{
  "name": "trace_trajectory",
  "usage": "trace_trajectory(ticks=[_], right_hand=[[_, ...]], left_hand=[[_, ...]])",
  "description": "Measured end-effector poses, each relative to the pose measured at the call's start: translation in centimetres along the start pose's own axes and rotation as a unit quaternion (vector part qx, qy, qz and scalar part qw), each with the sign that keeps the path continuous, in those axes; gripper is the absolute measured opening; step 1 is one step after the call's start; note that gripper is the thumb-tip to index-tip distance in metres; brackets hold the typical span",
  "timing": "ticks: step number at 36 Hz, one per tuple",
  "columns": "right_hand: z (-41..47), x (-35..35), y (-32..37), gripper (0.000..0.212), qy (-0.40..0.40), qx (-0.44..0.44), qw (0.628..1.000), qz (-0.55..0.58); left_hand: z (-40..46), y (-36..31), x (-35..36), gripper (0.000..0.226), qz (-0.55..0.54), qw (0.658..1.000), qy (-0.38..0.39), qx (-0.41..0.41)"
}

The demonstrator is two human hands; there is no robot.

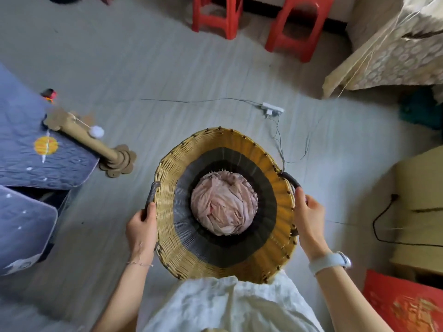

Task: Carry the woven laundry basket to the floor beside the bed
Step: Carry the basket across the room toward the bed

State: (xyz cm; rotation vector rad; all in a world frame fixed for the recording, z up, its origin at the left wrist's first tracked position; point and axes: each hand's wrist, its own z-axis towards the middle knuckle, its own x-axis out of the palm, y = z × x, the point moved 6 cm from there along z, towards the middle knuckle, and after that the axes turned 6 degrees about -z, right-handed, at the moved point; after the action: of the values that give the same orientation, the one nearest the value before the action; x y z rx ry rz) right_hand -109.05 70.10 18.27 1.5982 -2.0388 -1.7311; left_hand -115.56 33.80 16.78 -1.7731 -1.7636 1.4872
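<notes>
A: Floor [148, 75] first: pale grey, with fine ribbed lines running across it, and it fills most of the head view.

B: And the basket [172, 212]?

A: Woven, round, tan at the rim with grey and black bands lower down. It is held in front of the person, and I cannot tell whether its base touches the floor. Crumpled pink cloth [224, 207] lies at the bottom.

B: Hands?

A: The left hand [141, 227] is wrapped around the dark handle [151, 195] on the basket's left rim. The right hand [309, 215] is closed over the black handle [291, 179] on the right rim; a white watch [329, 261] sits on that wrist.

B: What is around the basket?

A: To its left, a blue quilted bedcover [28, 152] with an orange planet on it hangs over a bed edge. Between that and the basket lies a toppled cardboard post [96, 144] with a white pompom. Beyond the basket, a white power strip [272, 109] rests on the floor, thin cables trailing from it toward the rim. Farther off stand two red stools [217, 17]. To the far right is patterned beige fabric [383, 58]; to the near right, cardboard boxes [422, 212] and a red sheet [405, 305].
</notes>
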Motion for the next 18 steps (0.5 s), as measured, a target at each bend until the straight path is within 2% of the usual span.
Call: trace_trajectory(ticks=[9,12,14,18], right_hand=[[12.8,6.9,9.9,0.039,0.049,-0.037,0.998,-0.021],[17.9,8.3,14.4,0.042,0.07,-0.065,0.995,-0.036],[20.9,9.7,18.1,0.043,0.087,-0.094,0.991,-0.048],[24.9,13.2,25.4,0.04,0.113,-0.148,0.981,-0.049]], left_hand=[[8.7,-7.4,6.6,0.036,-0.038,0.996,-0.051,-0.061],[11.0,-10.4,8.4,0.049,-0.069,0.991,-0.081,-0.081],[12.6,-13.0,9.4,0.055,-0.09,0.989,-0.093,-0.073],[15.5,-17.9,10.8,0.054,-0.113,0.985,-0.121,-0.056]])
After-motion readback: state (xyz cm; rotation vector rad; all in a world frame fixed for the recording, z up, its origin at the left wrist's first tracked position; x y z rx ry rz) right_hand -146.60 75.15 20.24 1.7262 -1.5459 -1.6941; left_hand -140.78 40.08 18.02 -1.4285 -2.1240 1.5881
